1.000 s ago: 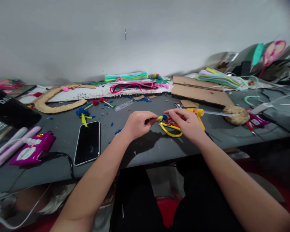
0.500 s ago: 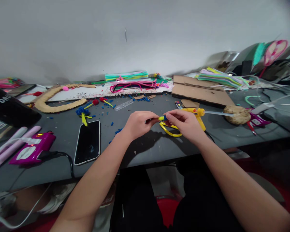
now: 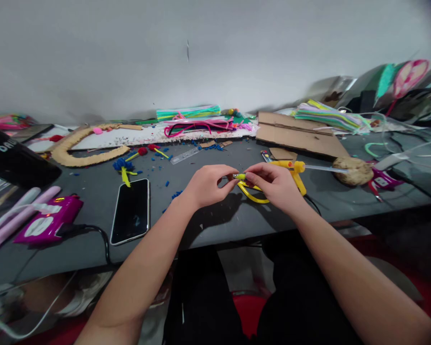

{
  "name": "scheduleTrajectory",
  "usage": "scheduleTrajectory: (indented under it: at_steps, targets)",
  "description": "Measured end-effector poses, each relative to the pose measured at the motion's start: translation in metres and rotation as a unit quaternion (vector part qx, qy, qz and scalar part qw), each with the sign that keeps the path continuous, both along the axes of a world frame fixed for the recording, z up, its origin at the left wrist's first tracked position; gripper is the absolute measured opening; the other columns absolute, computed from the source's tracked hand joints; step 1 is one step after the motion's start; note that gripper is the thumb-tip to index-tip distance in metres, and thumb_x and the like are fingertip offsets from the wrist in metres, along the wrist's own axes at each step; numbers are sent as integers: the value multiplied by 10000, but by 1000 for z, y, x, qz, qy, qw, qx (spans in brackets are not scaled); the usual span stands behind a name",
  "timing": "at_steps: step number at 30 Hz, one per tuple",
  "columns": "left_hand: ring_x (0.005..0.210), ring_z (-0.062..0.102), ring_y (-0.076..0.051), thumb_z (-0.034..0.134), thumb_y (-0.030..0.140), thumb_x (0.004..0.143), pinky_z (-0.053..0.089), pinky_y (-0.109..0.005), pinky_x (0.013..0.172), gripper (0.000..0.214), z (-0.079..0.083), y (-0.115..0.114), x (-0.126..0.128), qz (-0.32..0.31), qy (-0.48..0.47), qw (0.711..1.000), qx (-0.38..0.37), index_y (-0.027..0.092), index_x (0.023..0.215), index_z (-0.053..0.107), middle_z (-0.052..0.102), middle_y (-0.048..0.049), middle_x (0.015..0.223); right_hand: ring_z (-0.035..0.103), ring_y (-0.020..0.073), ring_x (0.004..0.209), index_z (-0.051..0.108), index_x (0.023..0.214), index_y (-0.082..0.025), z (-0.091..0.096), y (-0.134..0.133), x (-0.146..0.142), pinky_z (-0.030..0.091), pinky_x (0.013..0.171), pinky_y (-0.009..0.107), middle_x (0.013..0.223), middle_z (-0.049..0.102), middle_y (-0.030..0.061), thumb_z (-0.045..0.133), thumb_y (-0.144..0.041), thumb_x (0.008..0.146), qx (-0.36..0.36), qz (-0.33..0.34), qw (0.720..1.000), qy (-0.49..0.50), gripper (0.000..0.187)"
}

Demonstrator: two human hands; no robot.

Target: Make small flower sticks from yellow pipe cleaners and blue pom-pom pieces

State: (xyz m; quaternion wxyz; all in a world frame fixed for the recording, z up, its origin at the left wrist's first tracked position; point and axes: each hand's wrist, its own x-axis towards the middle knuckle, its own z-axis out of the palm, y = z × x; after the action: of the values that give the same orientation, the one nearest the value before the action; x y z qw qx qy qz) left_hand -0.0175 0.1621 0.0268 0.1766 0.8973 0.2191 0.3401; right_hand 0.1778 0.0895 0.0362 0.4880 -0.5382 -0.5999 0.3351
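Over the dark grey table (image 3: 215,220), my left hand (image 3: 205,185) and my right hand (image 3: 273,183) meet fingertip to fingertip, both pinched on a short yellow pipe cleaner piece (image 3: 240,176). Its blue part is hidden under my right fingers. Below and behind my right hand lie yellow-handled scissors (image 3: 252,195) and a yellow glue gun (image 3: 293,169).
A black phone (image 3: 132,211) lies left of my hands, and a magenta glue gun (image 3: 46,223) with a black cord farther left. Blue and red pipe-cleaner flowers (image 3: 122,166), blue scraps, a tan curved shape (image 3: 79,152), pipe-cleaner bundles (image 3: 197,120), cardboard (image 3: 298,135) and a brown lump (image 3: 352,170) crowd the back.
My right fingers have slid along the piece toward my left hand, covering the blue part that showed earlier. Both hands have stayed at nearly the same spot.
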Motion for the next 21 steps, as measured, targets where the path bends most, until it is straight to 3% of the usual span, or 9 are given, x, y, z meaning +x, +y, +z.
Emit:
scheduleTrajectory:
  at_steps: [5, 8, 17, 21]
  targets:
    - [779, 666, -149, 542, 287, 926, 454, -252, 677, 216, 1, 0, -1, 10, 13, 1000, 15, 191, 980, 728, 756, -51, 928, 700, 204, 913, 720, 1077, -225, -2, 0, 2, 579, 846, 336, 1021, 737, 50, 705, -429, 823, -6, -13, 1000, 20, 326]
    - [762, 666, -144, 555, 262, 916, 439, -249, 648, 188, -1, 2, -1, 26, 13, 999, 27, 205, 970, 726, 759, -34, 929, 698, 195, 927, 693, 1163, -237, -4, 1, 3, 592, 830, 327, 1120, 713, 55, 645, -477, 864, -25, -27, 998, 44, 386]
    - [749, 672, -136, 583, 249, 902, 442, -246, 647, 160, -3, 3, -1, 22, 14, 999, 24, 211, 961, 728, 765, -20, 933, 662, 159, 713, 709, 908, -186, -1, 0, -2, 559, 686, 280, 772, 710, 33, 688, -412, 841, -43, 16, 999, 27, 237]
    - [759, 675, -140, 576, 251, 908, 450, -248, 660, 164, -3, 3, -1, 17, 13, 999, 23, 212, 962, 727, 766, -23, 940, 656, 159, 721, 704, 880, -185, -1, 0, -4, 555, 697, 286, 776, 707, 34, 710, -397, 821, -36, 10, 999, 30, 220]
